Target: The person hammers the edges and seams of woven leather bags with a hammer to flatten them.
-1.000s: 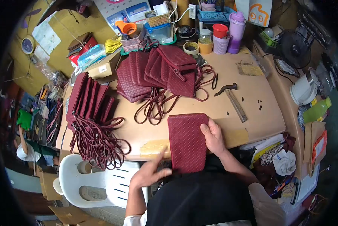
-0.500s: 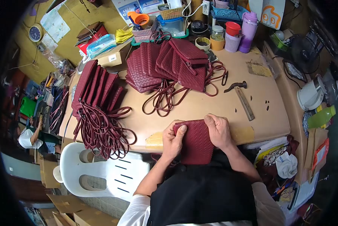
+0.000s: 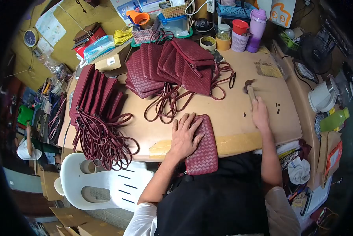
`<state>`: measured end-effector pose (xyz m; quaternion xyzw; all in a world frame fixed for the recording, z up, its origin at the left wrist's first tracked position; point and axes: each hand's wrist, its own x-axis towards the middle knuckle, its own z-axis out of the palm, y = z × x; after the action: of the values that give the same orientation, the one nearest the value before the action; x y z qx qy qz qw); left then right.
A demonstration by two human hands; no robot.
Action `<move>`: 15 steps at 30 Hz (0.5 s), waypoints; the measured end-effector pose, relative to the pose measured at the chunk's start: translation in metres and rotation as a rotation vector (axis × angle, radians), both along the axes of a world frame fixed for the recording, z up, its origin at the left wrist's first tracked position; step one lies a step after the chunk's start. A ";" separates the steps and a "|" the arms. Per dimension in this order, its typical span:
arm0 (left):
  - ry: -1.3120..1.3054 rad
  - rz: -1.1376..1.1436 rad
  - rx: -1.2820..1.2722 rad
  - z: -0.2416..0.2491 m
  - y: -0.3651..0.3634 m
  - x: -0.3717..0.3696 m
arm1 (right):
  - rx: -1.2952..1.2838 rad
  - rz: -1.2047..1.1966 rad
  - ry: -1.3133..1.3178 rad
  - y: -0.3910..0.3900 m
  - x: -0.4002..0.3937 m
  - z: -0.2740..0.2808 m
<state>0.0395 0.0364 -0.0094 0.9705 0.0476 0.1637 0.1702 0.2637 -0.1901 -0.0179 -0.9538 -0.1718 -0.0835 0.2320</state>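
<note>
woven maroon pouch is pinned flat at the table edge by the spread left hand; hammer handle is gripped by the right hand.

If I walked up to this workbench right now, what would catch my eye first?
Dark red woven pouches everywhere: a heap at the table's middle back, another row with dangling straps on the left. In front, the left hand presses one pouch flat while the right hand grips a hammer.
</note>
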 end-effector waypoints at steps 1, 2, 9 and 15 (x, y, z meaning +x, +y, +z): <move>-0.016 0.020 0.006 0.000 -0.001 0.000 | 0.478 0.041 0.356 0.002 -0.012 0.007; -0.011 0.019 -0.001 -0.003 -0.001 0.002 | 0.956 0.076 0.714 0.004 -0.025 0.013; -0.137 0.251 -0.204 -0.018 0.020 0.033 | 0.590 0.454 0.909 0.038 -0.074 0.029; -0.147 0.287 -0.165 -0.024 0.020 0.034 | 0.110 0.515 0.351 0.078 -0.086 0.075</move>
<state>0.0737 0.0559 -0.0338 0.9219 0.1862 0.2525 0.2273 0.1777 -0.1124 0.0571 -0.8649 -0.3600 0.1348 0.3228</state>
